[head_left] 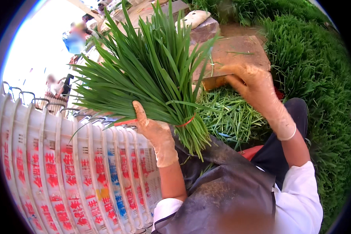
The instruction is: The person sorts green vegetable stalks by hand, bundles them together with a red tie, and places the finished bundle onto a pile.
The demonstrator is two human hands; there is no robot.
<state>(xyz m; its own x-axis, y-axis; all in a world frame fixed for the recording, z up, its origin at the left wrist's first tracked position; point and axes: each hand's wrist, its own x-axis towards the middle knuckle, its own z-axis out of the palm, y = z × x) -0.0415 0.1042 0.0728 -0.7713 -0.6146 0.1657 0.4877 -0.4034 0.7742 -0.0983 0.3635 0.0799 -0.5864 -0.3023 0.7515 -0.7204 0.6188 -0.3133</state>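
My left hand (pixel 155 134), in a thin pale glove, is closed round the lower part of a large bunch of garlic chives (pixel 152 74). The long green leaves fan up and to the left, while the cut stem ends point down to the right above my lap. A red band (pixel 186 121) circles the stems just above those ends. To the right of the bunch, my gloved right hand (pixel 251 80) is raised with its fingers bent and slightly apart. I see nothing held in it. It hovers near a brown board or box (pixel 238 52), over loose trimmings (pixel 234 115).
Stacked white plastic crates (pixel 85 167) with red and blue print stand close on my left. Heaped chives (pixel 308 58) fill the right side. A dark apron (pixel 222 179) covers my lap. A pale cloth-like thing (pixel 197 18) lies at the back; blurred people are far left.
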